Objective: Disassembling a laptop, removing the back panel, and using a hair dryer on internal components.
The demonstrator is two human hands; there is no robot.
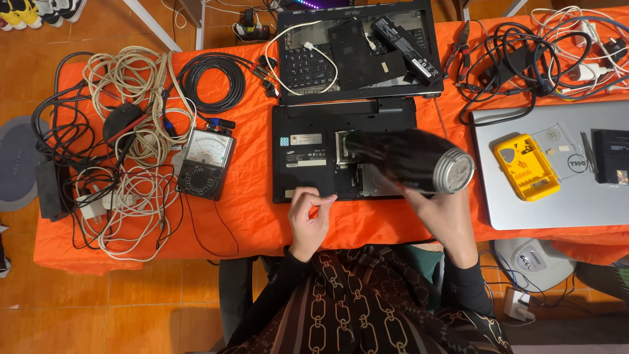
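Note:
A black laptop [314, 151] lies upside down on the orange-covered table, with an open bay in its underside. My right hand [445, 213] grips a black heat gun [409, 159] with a round metal end, its nozzle aimed left over the open bay. My left hand [309, 213] rests at the laptop's near edge, fingers curled on the casing, holding nothing that I can see.
A dismantled laptop [357, 49] with a loose battery lies behind. An analogue multimeter [204, 164] and tangled cables [124, 131] fill the left. A silver laptop [550, 164] with a yellow tool case [526, 165] sits right. More cables [524, 52] are at back right.

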